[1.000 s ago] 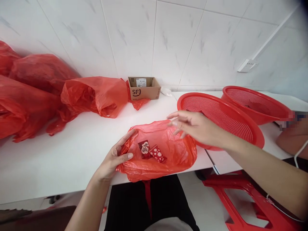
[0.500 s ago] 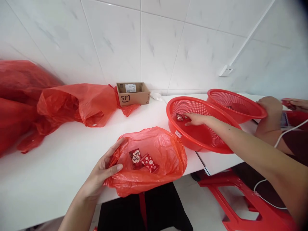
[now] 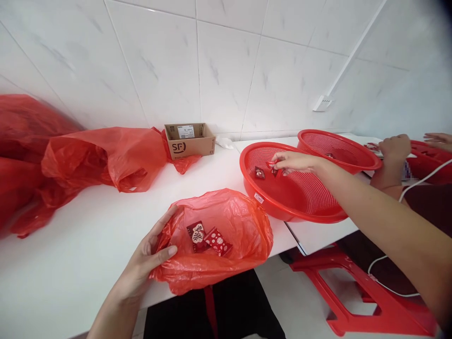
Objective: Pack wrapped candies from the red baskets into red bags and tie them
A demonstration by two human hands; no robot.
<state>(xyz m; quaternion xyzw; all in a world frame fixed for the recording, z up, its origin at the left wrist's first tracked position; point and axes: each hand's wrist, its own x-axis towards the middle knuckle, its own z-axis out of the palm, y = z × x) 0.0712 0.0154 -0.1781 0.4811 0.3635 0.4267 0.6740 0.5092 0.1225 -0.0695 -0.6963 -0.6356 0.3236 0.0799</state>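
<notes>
My left hand (image 3: 146, 259) grips the left rim of a red plastic bag (image 3: 243, 221), whose mouth faces up at the table's front edge. Inside the bag lie a dark red packet with pale lettering (image 3: 197, 235) and a red packet with white dots (image 3: 218, 242). Over the near red basket (image 3: 293, 215), my right hand (image 3: 296, 162) pinches a small red packet (image 3: 271, 164) between thumb and fingers. Another dark packet (image 3: 259, 173) rests on the basket's floor, left of that hand. Something small and dark just under the fingers is partly hidden.
A second red basket (image 3: 367, 163) stands behind on the right, near a co-worker's hand (image 3: 395, 146). A cardboard box (image 3: 192, 147) and crumpled red bags (image 3: 106, 155) line the wall. A red stool (image 3: 381, 306) is below, and a white cable (image 3: 420, 190) hangs at right.
My right hand has lifted off the basket floor with a small red packet in its fingers. My left hand keeps its hold on the bag. The co-worker's near hand has risen slightly.
</notes>
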